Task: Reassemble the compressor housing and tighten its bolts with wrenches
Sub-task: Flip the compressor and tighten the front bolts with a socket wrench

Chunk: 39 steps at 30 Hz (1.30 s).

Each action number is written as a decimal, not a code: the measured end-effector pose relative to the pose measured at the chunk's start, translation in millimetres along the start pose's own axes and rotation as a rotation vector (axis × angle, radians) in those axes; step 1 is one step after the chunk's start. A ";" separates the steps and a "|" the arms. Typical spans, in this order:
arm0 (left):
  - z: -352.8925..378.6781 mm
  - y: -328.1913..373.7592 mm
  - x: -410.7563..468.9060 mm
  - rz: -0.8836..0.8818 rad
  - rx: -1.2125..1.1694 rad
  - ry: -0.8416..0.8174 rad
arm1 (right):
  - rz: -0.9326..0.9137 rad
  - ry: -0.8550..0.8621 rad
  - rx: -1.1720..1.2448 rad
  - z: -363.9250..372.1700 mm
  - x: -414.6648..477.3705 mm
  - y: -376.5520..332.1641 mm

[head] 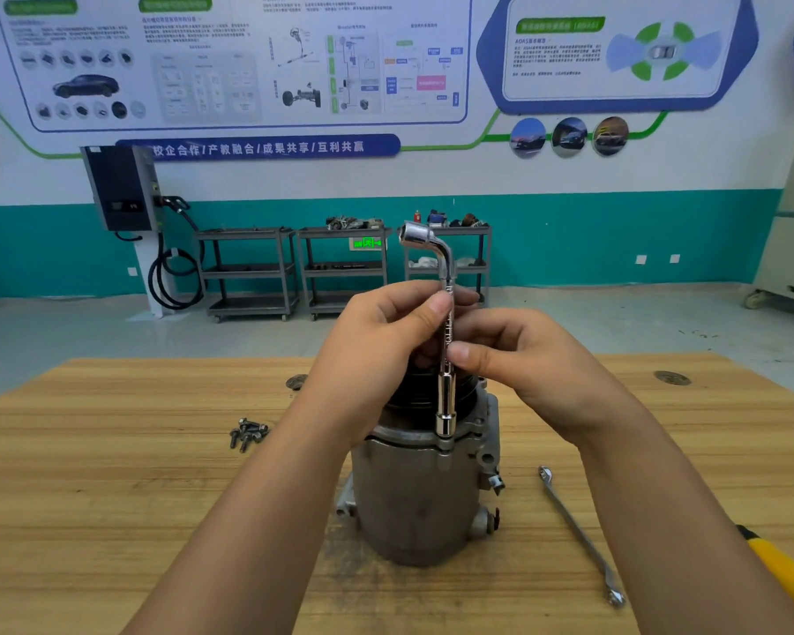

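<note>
Head view: both hands (386,341) on socket wrench (445,341).

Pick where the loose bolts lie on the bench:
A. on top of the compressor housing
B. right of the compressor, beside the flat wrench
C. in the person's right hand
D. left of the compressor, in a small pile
D: the loose bolts sit in a small pile on the bench, left of the compressor.
</note>
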<state>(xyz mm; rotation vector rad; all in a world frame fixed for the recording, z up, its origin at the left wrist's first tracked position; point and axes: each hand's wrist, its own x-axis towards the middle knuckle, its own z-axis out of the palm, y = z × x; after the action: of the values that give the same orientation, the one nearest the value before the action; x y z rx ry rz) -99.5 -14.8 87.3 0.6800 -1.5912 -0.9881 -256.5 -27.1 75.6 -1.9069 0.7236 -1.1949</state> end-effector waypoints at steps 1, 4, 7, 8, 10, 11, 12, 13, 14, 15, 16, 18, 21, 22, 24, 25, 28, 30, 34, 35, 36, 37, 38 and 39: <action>-0.2 0.3 0.2 0.004 0.000 -0.002 | 0.000 0.007 0.004 0.7 0.3 0.2; 0.3 0.6 -1.0 0.027 0.010 0.011 | -0.006 0.034 -0.021 2.5 0.7 0.8; 1.6 -0.9 -1.0 0.044 0.009 0.059 | -0.022 0.070 -0.054 5.0 1.0 1.2; 1.6 -1.8 -0.8 0.053 0.002 0.071 | -0.024 0.076 -0.056 6.1 1.1 1.1; 1.2 -2.7 -0.7 0.073 -0.006 0.076 | -0.025 0.087 -0.061 7.8 0.9 0.9; 1.3 -2.3 -0.8 0.076 -0.005 0.073 | -0.024 0.094 -0.065 8.0 1.0 0.9; 1.0 -2.5 -0.8 0.077 -0.003 0.066 | -0.024 0.103 -0.071 7.8 1.2 1.1; 1.0 -1.9 -0.9 0.074 -0.006 0.058 | -0.022 0.111 -0.080 7.8 1.5 1.6; 0.9 -2.0 -0.9 0.074 -0.006 0.050 | -0.022 0.114 -0.088 8.1 1.9 2.1; 1.2 -1.9 -0.8 0.070 -0.005 0.045 | -0.023 0.114 -0.094 8.7 2.2 2.2; 1.1 -2.2 -0.7 0.070 0.000 0.043 | -0.027 0.111 -0.094 9.3 2.3 2.0; 1.0 -1.9 -0.7 0.070 0.017 0.045 | -0.032 0.099 -0.081 9.8 2.2 0.5; 0.6 -1.2 -0.6 0.062 0.031 0.055 | -0.020 0.026 -0.042 5.7 0.2 -1.2; 0.0 -2.0 -0.1 0.058 0.045 0.053 | -0.011 -0.001 -0.014 3.9 -0.7 -1.6; -0.3 -1.3 0.0 0.041 0.063 0.036 | 0.008 -0.024 0.034 1.3 -1.8 -1.6; -0.3 -0.1 -0.2 0.033 0.057 0.020 | 0.009 -0.025 0.044 0.8 -1.9 -1.4; -1.6 0.8 -1.0 0.017 0.018 -0.011 | -0.002 -0.029 0.058 1.1 -2.0 -0.7; -1.6 1.4 -1.3 0.014 0.006 -0.021 | -0.013 -0.028 0.079 1.4 -1.9 -0.8; -1.5 0.2 -0.6 0.010 0.000 -0.001 | -0.040 -0.014 0.065 4.3 -1.0 -0.8; -1.5 0.0 -0.5 0.015 -0.009 0.013 | -0.042 -0.008 0.067 4.8 -0.9 -0.3; -1.5 -0.5 -0.2 0.023 -0.009 0.026 | -0.042 -0.004 0.070 5.3 -0.5 0.0; -1.4 -0.3 -0.3 0.026 -0.005 0.036 | -0.039 -0.003 0.072 5.6 -0.3 0.0; -1.5 -0.8 0.1 0.032 0.006 0.040 | -0.038 -0.001 0.069 5.6 0.0 0.1; -1.3 -1.4 0.4 0.034 0.018 0.040 | -0.036 0.002 0.065 5.8 0.2 0.2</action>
<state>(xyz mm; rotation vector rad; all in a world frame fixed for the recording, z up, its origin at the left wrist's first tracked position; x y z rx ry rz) -98.5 -16.1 86.3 0.6788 -1.5733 -0.9315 -251.1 -25.6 74.0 -1.8730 0.6463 -1.2285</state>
